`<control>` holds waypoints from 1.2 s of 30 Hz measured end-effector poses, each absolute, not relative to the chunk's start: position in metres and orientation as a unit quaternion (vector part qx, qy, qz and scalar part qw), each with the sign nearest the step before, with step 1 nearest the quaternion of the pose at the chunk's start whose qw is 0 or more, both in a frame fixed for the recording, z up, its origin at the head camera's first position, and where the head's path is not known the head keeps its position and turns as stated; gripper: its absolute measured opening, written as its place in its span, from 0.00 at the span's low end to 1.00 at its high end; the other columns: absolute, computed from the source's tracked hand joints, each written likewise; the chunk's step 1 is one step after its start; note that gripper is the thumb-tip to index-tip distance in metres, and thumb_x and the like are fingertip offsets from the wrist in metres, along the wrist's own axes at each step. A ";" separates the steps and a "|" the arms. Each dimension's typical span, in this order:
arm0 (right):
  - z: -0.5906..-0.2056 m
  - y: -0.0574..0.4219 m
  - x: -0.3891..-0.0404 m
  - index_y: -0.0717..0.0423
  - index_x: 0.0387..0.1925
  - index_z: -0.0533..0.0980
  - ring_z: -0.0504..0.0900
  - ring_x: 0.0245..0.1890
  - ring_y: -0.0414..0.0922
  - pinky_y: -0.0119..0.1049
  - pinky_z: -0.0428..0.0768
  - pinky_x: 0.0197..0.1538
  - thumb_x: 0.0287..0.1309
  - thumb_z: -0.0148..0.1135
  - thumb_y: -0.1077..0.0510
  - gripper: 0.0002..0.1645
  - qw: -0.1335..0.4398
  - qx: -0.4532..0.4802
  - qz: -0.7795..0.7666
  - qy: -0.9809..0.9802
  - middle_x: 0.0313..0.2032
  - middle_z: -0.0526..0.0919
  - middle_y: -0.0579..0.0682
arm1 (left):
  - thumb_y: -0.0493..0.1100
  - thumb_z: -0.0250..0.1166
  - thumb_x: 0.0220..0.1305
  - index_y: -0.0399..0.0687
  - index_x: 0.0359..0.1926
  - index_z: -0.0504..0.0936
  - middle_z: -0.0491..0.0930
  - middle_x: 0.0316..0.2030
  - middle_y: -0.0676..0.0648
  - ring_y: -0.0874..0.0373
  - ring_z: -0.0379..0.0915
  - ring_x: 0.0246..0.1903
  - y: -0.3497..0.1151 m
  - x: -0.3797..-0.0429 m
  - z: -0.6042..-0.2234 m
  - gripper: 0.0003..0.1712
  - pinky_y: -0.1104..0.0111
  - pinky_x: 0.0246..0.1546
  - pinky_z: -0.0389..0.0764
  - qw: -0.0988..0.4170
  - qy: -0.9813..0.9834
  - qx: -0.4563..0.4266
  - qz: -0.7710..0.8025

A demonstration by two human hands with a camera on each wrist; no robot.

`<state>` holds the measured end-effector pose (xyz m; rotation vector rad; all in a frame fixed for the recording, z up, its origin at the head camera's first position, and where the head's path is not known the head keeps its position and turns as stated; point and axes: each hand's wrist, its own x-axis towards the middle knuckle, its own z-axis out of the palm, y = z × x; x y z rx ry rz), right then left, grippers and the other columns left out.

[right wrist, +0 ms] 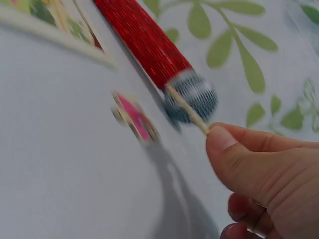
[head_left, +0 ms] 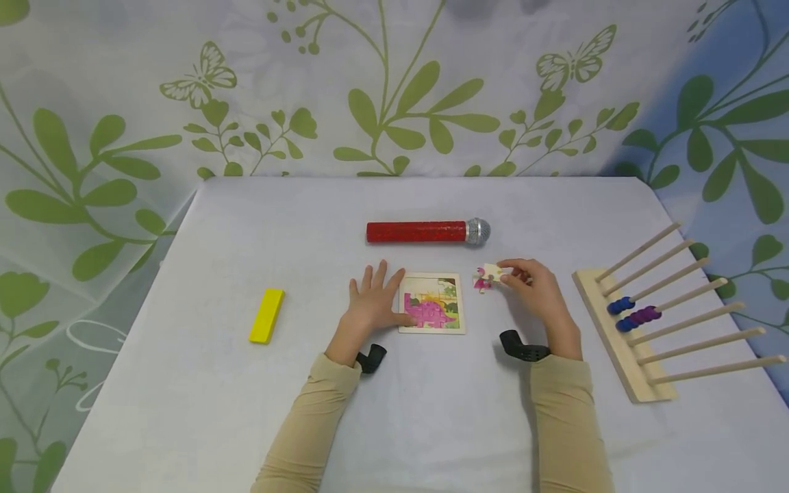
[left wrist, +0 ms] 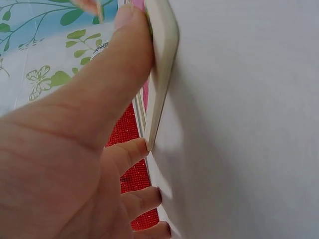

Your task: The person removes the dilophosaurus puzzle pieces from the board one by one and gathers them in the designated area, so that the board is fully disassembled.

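Two hands: left hand (head_left: 371, 308) spread, fingers straight, thumb on puzzle (head_left: 421, 283); right hand (head_left: 535, 286) pinches piece (right wrist: 187, 108), another piece (right wrist: 133, 118) lying just under it. Mic (head_left: 419, 231) beyond hands. Block (head_left: 267, 315) left of left hand; abacus (head_left: 622, 339) right of right. White loops (head_left: 86, 349) far left, unreadable.

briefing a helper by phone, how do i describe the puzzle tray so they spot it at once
On the white table, find the red microphone. Just below it in the head view, with the left hand touching its edge, lies the square puzzle tray. It alone frames a pink dinosaur picture.
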<state>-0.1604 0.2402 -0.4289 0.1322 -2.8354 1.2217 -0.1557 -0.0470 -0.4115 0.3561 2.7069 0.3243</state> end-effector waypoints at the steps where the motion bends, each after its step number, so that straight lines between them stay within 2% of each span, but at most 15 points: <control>1: -0.430 0.247 -0.159 0.61 0.47 0.76 0.66 0.30 0.46 0.36 0.66 0.30 0.58 0.58 0.60 0.15 0.027 0.041 0.389 -0.920 0.31 0.71 0.54 | 0.66 0.65 0.46 0.56 0.70 0.48 0.38 0.69 0.42 0.41 0.30 0.67 -0.047 -0.155 -0.411 0.56 0.43 0.59 0.40 0.196 0.966 0.126 0.116; 5: -0.436 0.263 -0.155 0.62 0.48 0.76 0.66 0.30 0.47 0.37 0.66 0.32 0.59 0.57 0.61 0.15 0.021 0.039 0.378 -0.925 0.32 0.73 0.57 | 0.67 0.65 0.45 0.56 0.70 0.48 0.38 0.69 0.42 0.41 0.31 0.66 -0.047 -0.154 -0.410 0.56 0.43 0.59 0.40 0.194 0.966 0.124 0.115; 13: -0.434 0.265 -0.152 0.63 0.52 0.73 0.68 0.34 0.51 0.41 0.66 0.36 0.59 0.55 0.65 0.18 0.005 0.012 0.372 -0.928 0.36 0.73 0.60 | 0.66 0.65 0.46 0.56 0.70 0.48 0.38 0.69 0.42 0.42 0.31 0.67 -0.046 -0.154 -0.412 0.55 0.43 0.59 0.40 0.192 0.966 0.126 0.116; 18: -0.426 0.264 -0.153 0.62 0.55 0.71 0.68 0.35 0.52 0.40 0.68 0.34 0.59 0.57 0.60 0.22 0.005 0.016 0.373 -0.928 0.38 0.71 0.61 | 0.66 0.64 0.46 0.56 0.70 0.48 0.38 0.69 0.42 0.41 0.30 0.67 -0.045 -0.155 -0.413 0.55 0.43 0.59 0.40 0.192 0.966 0.127 0.117; 22: -0.421 0.239 -0.158 0.61 0.52 0.73 0.71 0.35 0.51 0.39 0.69 0.33 0.57 0.60 0.56 0.23 -0.002 0.044 0.383 -0.923 0.37 0.72 0.59 | 0.67 0.64 0.46 0.56 0.70 0.48 0.38 0.69 0.41 0.41 0.30 0.66 -0.046 -0.156 -0.414 0.56 0.43 0.59 0.40 0.190 0.967 0.126 0.117; 28: -0.417 0.181 -0.156 0.60 0.48 0.75 0.71 0.37 0.51 0.44 0.71 0.39 0.51 0.66 0.52 0.25 -0.063 0.118 0.336 -0.932 0.40 0.72 0.58 | 0.67 0.64 0.45 0.57 0.70 0.48 0.37 0.69 0.42 0.41 0.30 0.67 -0.047 -0.157 -0.414 0.56 0.43 0.59 0.40 0.197 0.966 0.124 0.113; 32: -0.415 0.163 -0.150 0.58 0.48 0.75 0.69 0.40 0.52 0.47 0.69 0.44 0.47 0.68 0.48 0.28 -0.072 0.109 0.281 -0.951 0.42 0.70 0.58 | 0.67 0.64 0.45 0.57 0.70 0.48 0.38 0.69 0.42 0.41 0.31 0.66 -0.046 -0.157 -0.415 0.56 0.42 0.59 0.41 0.194 0.967 0.124 0.109; 36: -0.415 0.160 -0.148 0.58 0.48 0.74 0.68 0.39 0.53 0.46 0.69 0.42 0.46 0.70 0.51 0.28 -0.064 0.094 0.281 -0.953 0.41 0.69 0.59 | 0.67 0.64 0.45 0.57 0.70 0.48 0.38 0.69 0.42 0.41 0.30 0.66 -0.046 -0.157 -0.416 0.55 0.42 0.59 0.40 0.193 0.967 0.124 0.114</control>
